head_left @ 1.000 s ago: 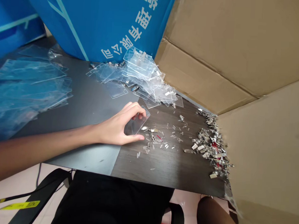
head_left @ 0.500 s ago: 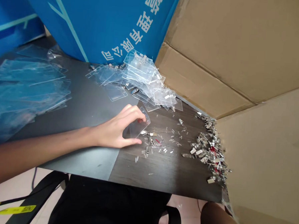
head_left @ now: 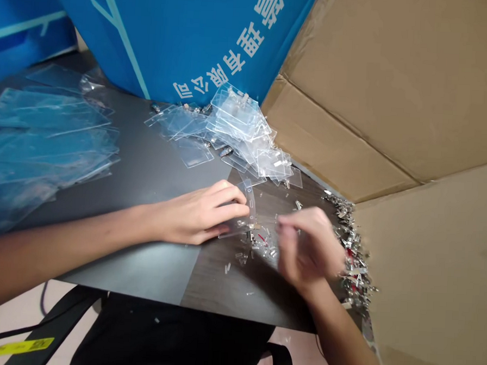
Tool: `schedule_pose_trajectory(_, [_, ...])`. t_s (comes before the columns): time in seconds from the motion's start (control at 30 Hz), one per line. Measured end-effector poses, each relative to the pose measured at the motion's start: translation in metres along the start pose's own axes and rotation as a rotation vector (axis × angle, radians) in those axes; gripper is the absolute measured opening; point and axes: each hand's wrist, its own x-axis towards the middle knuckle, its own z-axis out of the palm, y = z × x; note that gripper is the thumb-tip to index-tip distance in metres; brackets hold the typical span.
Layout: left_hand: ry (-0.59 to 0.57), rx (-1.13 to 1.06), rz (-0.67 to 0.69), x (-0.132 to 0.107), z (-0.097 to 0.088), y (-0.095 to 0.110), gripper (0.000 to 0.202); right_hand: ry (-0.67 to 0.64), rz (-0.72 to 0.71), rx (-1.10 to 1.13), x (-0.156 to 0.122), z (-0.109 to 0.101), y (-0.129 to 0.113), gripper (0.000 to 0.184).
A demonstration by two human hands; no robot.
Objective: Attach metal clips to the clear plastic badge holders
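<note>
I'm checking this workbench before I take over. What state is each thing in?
Left hand: closed on the clear badge holder.
Clear badge holder: held at the table surface, not lying free.
Right hand: blurred, fingers drawn together; any hold unclear.
Metal badge clips: loose heap against the cardboard.
Pile of badge holders: loose, overlapping.
Cardboard flap: folded open.

We read 有限公司 in white characters [head_left: 218,75], upside down to us, on the blue panel [head_left: 112,45] behind the desk [head_left: 146,172]; the yellow strap [head_left: 18,346] below the desk has black print too small to read.
</note>
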Motion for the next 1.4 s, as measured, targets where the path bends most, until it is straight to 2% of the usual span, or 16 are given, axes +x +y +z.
schedule_pose_trajectory(0.07, [0.016,0.041,0.021,0.001,-0.002,-0.001,0.038,-0.109,0.076,0.124,0.000,0.012,0.007,0.018])
schedule_pose_trajectory(0.17, [0.029,0.072,0.042,0.002,-0.003,-0.003,0.031,-0.412,0.139,0.219,-0.005,0.025,0.018,0.007])
schedule_pose_trajectory(0.23, [0.040,0.081,0.041,0.002,-0.004,-0.004,0.028,-0.501,0.153,0.205,-0.012,0.030,0.024,0.009])
schedule_pose_trajectory(0.3, [0.046,0.100,0.037,0.002,-0.005,-0.005,0.028,-0.518,0.157,0.194,-0.017,0.032,0.029,0.011])
schedule_pose_trajectory(0.4, [0.037,0.148,0.039,0.002,-0.005,-0.005,0.028,-0.470,0.150,0.212,-0.021,0.033,0.034,0.011])
schedule_pose_trajectory(0.57, [0.025,0.156,0.014,0.002,-0.006,-0.007,0.030,-0.257,0.226,0.366,-0.019,0.035,0.034,0.009])
schedule_pose_trajectory(0.67, [0.047,0.143,-0.002,0.002,-0.005,-0.006,0.034,-0.186,0.266,0.401,-0.020,0.035,0.030,0.010])
schedule_pose_trajectory(0.9, [0.039,0.117,0.050,0.000,-0.003,-0.004,0.039,-0.166,0.234,0.237,-0.021,0.032,0.017,0.027])
schedule_pose_trajectory(1.13, [0.027,0.080,0.053,0.000,0.000,0.000,0.054,-0.022,0.143,0.085,-0.022,0.033,0.009,0.023])
schedule_pose_trajectory(1.4, [0.033,0.073,0.092,0.003,0.003,0.006,0.048,-0.022,0.086,-0.011,-0.024,0.032,0.012,0.024])
